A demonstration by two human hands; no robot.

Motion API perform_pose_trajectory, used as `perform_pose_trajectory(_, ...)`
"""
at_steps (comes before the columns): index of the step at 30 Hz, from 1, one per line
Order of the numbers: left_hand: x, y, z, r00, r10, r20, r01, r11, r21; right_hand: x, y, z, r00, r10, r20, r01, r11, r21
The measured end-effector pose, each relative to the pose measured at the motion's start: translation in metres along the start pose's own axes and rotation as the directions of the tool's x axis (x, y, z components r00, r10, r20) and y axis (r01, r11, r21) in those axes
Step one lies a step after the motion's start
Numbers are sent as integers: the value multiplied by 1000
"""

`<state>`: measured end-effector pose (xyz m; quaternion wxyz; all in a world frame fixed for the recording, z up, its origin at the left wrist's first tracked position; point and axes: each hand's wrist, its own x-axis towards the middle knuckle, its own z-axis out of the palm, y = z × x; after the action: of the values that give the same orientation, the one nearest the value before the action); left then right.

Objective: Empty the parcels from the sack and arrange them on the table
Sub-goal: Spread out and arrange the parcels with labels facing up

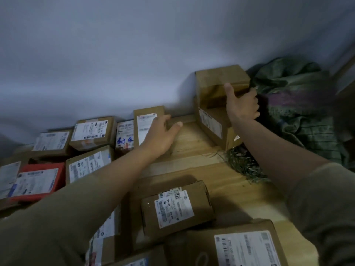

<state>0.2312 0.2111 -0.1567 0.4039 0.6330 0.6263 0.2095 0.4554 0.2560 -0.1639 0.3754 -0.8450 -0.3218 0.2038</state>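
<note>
Brown cardboard parcels spread over a pale wooden table (pixel 201 150), both arms reaching toward the wall.

From the head camera: the left hand (pixel 161 135) lies on a labelled parcel (pixel 148 121) standing against the grey wall (pixel 134 54), fingers curled over its right edge, gripping it. The right hand (pixel 242 104) is spread open, thumb up, palm pressed to the side of a plain box (pixel 221 81) stacked on a larger box (pixel 213 125) in the far corner. The crumpled green sack (pixel 299 104) lies just right of that stack, its frayed edge (pixel 244 162) trailing on the table. More parcels sit in rows at left, among them a red parcel (pixel 38 181); another labelled box (pixel 176 206) rests near the middle front.
</note>
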Motion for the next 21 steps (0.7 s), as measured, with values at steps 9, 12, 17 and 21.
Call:
perform_pose_trajectory(9, 60, 89, 37, 966, -142, 215, 231, 849, -475, 44, 1, -9, 941, 182, 285, -248, 944, 217)
perform_pose_trajectory(12, 67, 92, 42, 960, -164, 229, 258, 841, -477, 48, 4, -13, 925, 183, 332, -283, 916, 285)
perform_pose_trajectory(17, 56, 83, 41, 965, -202, 167, 262, 742, -618, 30, 2, -31, 951, -118, 286, -32, 881, 472)
perform_pose_trajectory(21, 40, 47, 21, 912, -265, 313, 408, 519, -751, -6, 13, -54, 723, -626, 294, 505, 768, 395)
